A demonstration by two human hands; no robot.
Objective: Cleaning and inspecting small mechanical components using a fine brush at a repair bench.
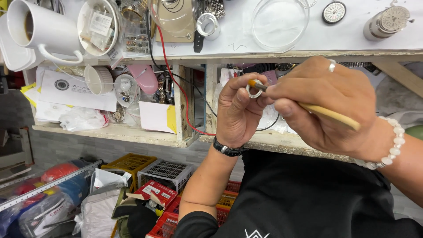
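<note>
The left hand (238,110) is raised in front of the bench edge, fingers closed around a small round silver metal ring (254,91) pinched at the fingertips. The right hand (326,103) grips a slim pale wooden stick with a dark tip (326,113), fingers clamped along its shaft, and the tip touches the ring.

Behind the hands runs a worn white-painted wooden workbench (264,54) covered with white paper. On it stand a white ceramic mug (39,31) at the far left, a clear round glass dish (280,22) near the middle, and a silver cylindrical holder topped with a watch dial (387,23) at the right. A thin red wire (183,94) hangs down from the top past an open shelf (114,132) crammed with papers, small dishes and a pink plastic piece.

Below, on the floor, sit a yellow plastic crate (130,163), a white plastic crate (166,172) and bags. The wall is grey tile.
</note>
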